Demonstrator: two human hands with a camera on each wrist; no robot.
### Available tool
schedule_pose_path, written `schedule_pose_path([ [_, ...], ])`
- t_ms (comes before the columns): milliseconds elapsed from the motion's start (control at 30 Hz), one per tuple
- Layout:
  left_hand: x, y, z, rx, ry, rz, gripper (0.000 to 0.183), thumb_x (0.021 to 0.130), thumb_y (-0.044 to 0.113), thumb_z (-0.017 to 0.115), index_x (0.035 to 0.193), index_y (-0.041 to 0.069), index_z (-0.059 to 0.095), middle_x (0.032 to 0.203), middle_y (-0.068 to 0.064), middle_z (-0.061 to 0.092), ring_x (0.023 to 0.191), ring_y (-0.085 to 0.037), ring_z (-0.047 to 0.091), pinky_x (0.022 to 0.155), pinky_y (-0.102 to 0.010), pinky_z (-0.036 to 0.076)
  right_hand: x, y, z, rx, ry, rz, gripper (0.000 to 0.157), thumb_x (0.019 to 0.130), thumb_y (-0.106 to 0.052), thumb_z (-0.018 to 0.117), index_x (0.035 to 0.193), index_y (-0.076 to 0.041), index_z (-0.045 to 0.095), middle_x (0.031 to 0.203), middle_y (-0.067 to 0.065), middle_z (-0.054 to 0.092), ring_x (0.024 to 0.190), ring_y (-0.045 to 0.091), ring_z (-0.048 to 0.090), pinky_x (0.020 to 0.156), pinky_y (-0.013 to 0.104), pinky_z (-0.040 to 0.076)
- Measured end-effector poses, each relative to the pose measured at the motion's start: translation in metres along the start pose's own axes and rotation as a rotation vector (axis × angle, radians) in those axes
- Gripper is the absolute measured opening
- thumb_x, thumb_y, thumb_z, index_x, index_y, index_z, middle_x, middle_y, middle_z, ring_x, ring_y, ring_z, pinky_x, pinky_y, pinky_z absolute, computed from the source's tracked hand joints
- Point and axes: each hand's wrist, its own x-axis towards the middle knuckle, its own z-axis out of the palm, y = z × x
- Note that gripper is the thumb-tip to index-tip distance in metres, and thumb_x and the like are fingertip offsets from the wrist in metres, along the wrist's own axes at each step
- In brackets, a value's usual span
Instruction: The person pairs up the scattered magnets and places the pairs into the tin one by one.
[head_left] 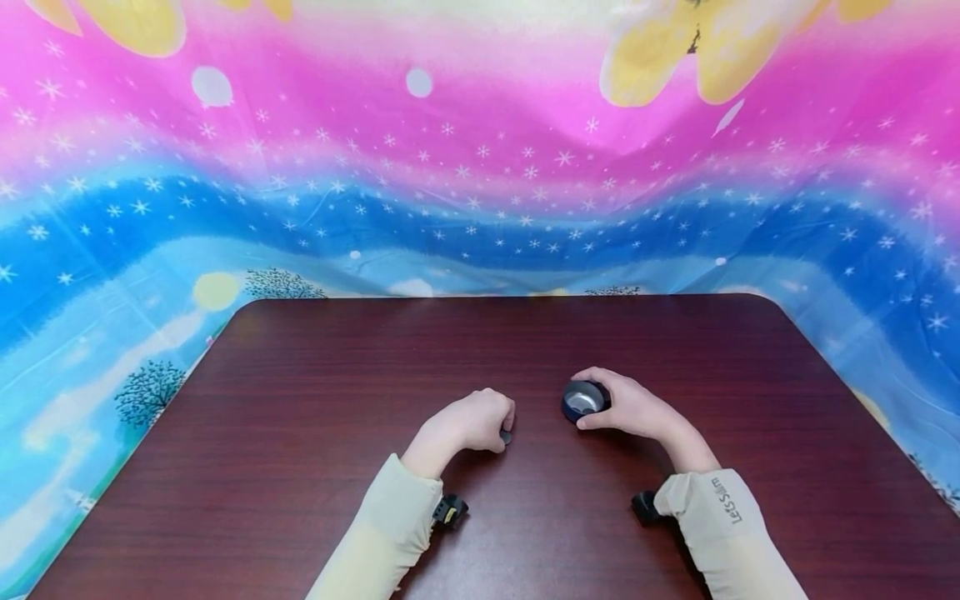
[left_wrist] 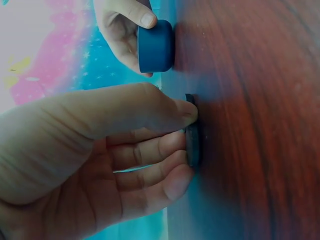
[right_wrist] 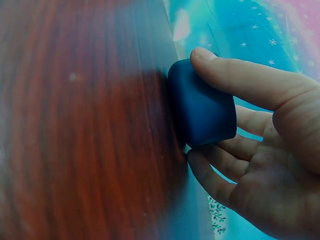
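Note:
My left hand (head_left: 476,421) is low over the middle of the table. Its thumb and fingers pinch the edge of a thin, dark round disc (left_wrist: 193,145), which lies flat at the tabletop and is mostly hidden in the head view. To the right, my right hand (head_left: 626,407) holds a small, short dark blue cup (right_wrist: 202,107) with a silvery inside. The thumb is on the cup's near side and the fingers reach round its far side. The cup stands upright on the table, its opening facing up, a short way from the disc.
Both hands work on a dark reddish-brown wooden table (head_left: 360,350) with rounded far corners. Behind and beside it hangs a colourful printed cloth (head_left: 480,183). A small black camera (head_left: 450,510) sits at the left wrist, and another black camera (head_left: 645,507) at the right.

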Motion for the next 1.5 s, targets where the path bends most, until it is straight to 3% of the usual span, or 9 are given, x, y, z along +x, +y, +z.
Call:
schedule_pose_path([
  [667,0.008,0.007,0.002,-0.078,0.010,0.040,0.013,0.074,0.011,0.067,0.083,0.013,0.059,0.071,0.008,0.052,0.064,-0.009,0.049,0.061,-0.020,0.041,0.001,-0.002,0.001,-0.001,-0.007,0.011,0.061,0.074,-0.030,0.074,0.127,-0.014,0.047,0.123,0.007,0.051,0.108,0.024,0.049,0.086,0.043,0.043],
  [967,0.023,0.015,0.003,-0.148,0.082,0.120,0.014,0.077,0.014,0.067,0.087,0.016,0.057,0.075,0.004,0.053,0.065,-0.008,0.048,0.060,-0.018,0.040,0.001,-0.002,0.000,0.020,-0.007,0.004,0.061,0.074,-0.029,0.075,0.126,-0.013,0.048,0.120,0.007,0.052,0.105,0.023,0.050,0.084,0.042,0.044],
  [1500,0.048,0.026,-0.002,-0.173,0.289,0.180,0.019,0.078,0.014,0.066,0.094,0.012,0.057,0.086,0.002,0.055,0.073,-0.007,0.048,0.067,-0.015,0.040,0.002,0.000,-0.001,0.045,-0.013,-0.005,0.058,0.072,-0.029,0.076,0.122,-0.015,0.050,0.118,0.007,0.053,0.099,0.022,0.050,0.081,0.038,0.043],
])
